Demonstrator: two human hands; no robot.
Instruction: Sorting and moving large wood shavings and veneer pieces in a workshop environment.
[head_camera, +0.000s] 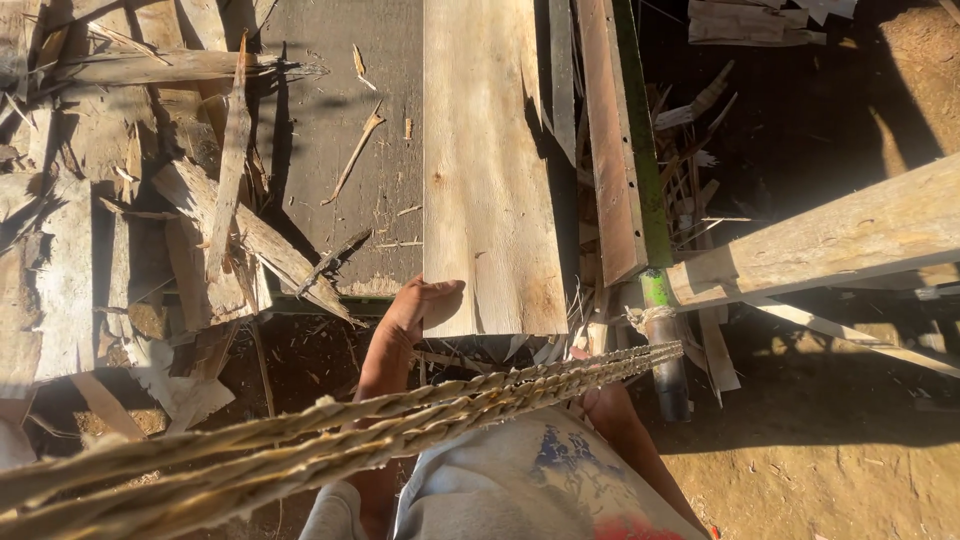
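No package, label, sign or screen was in view anywhere in the picture.

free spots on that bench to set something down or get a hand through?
Bare room: the pale plank top, beyond the left hand gripping its near end. The dark board between the plank and the scrap pile carries only a few splinters. Crowded: scrap pile at left; offcuts right of the green-edged rail. A twisted rope crosses in front. Right hand hidden.
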